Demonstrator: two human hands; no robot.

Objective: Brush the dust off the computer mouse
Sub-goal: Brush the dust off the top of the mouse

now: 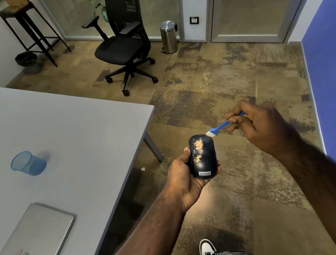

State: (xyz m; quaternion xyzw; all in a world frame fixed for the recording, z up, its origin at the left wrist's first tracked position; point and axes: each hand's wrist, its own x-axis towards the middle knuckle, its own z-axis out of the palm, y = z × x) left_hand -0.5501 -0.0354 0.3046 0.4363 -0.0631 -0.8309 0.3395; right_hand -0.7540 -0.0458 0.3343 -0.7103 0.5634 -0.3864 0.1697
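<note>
The left hand [185,176] cradles the mouse [203,157] from below at lower centre of the frame, fingers wrapped around its sides. This hold keeps the top shell exposed and positions the mouse over the floor [211,88], clear of the table [74,129] at left, so loosened dust likely falls away from the work surface. Tan dust [198,151] lies on the shell. The right hand [260,127] pinches the blue brush [221,126] closed at its handle, bristles touching the mouse's far right edge. The mouse's long axis runs roughly bottom to top of the frame; the logo end points toward the person, the button end away.
</note>
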